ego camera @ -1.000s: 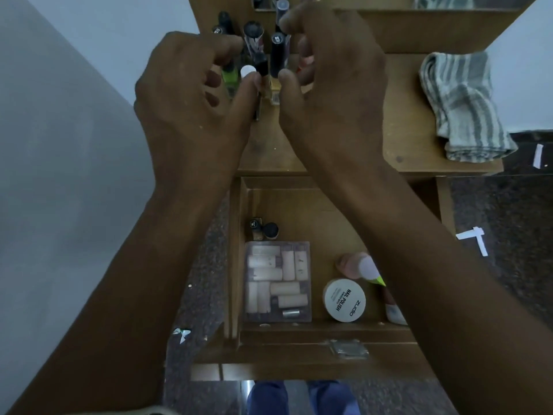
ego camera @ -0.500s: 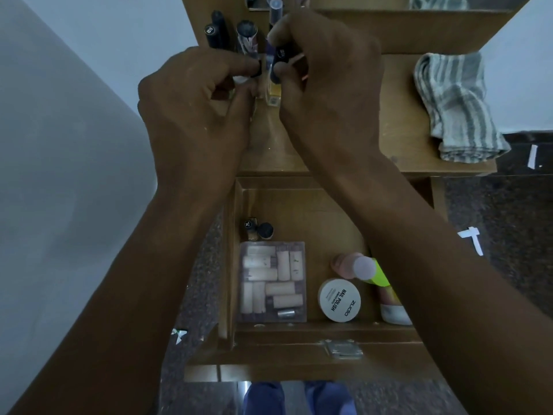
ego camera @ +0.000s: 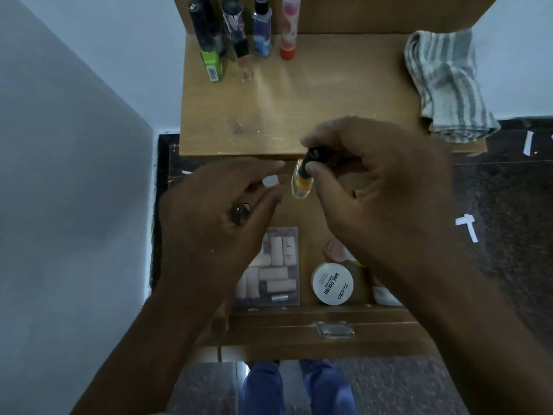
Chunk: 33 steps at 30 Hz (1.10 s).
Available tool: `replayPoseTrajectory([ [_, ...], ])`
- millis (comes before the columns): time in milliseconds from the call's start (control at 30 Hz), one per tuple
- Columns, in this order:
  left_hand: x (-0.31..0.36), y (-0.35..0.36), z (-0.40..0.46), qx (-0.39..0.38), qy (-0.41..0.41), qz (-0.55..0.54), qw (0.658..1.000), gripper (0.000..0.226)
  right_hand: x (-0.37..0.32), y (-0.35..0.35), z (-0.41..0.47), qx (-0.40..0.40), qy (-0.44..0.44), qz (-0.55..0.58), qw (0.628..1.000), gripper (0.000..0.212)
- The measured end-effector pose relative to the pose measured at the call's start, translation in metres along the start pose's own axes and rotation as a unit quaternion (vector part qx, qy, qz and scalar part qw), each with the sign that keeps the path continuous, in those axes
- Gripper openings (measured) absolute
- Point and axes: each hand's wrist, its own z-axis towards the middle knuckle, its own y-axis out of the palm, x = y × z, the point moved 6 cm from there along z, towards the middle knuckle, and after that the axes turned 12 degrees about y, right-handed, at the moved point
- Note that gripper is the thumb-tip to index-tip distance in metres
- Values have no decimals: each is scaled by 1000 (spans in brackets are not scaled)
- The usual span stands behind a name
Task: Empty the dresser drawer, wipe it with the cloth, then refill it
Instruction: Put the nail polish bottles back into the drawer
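The left hand (ego camera: 218, 211) is half curled over the open drawer (ego camera: 299, 317), pinching a white cap (ego camera: 270, 181) and hiding part of the clear box (ego camera: 275, 268). The right hand (ego camera: 374, 187) grips a small amber bottle (ego camera: 302, 184), covering a tube. The cloth (ego camera: 449, 85) lies on the worktop (ego camera: 299, 109).

One head-worn camera, looking steeply down from above the dresser.

The single wide-angle view faces forward and down, close over the open drawer (ego camera: 299, 319) in the lower middle and the dresser top (ego camera: 299, 109) above it. Both forearms reach in from the bottom edge, the left hand (ego camera: 221, 217) and right hand (ego camera: 377, 187) near the lens at frame centre. The floor (ego camera: 502, 235) lies far below at the right.
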Motion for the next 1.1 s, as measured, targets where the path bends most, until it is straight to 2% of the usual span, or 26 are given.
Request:
replayPoseTrajectory([
  [200, -5, 30, -23, -51, -26, 34, 998, 31, 32, 43, -13, -101, 62, -49, 992, 13],
  [300, -13, 38, -30, -56, -48, 54, 996, 33, 40, 56, -15, -113, 67, -67, 989, 20],
  [367, -15, 42, -33, -54, -49, 49, 996, 33, 45, 64, -16, -120, 62, -88, 987, 10],
  [467, -15, 45, -35, -46, -48, 47, 997, 31, 53, 73, -18, -120, 60, -108, 985, 10],
  [900, -18, 52, -42, -52, -56, 77, 994, 34, 55, 88, -28, -146, 57, -113, 981, 17],
  [1100, -31, 57, -50, -57, -88, 77, 991, 38, 55, 87, -27, -154, 70, -127, 977, 12],
])
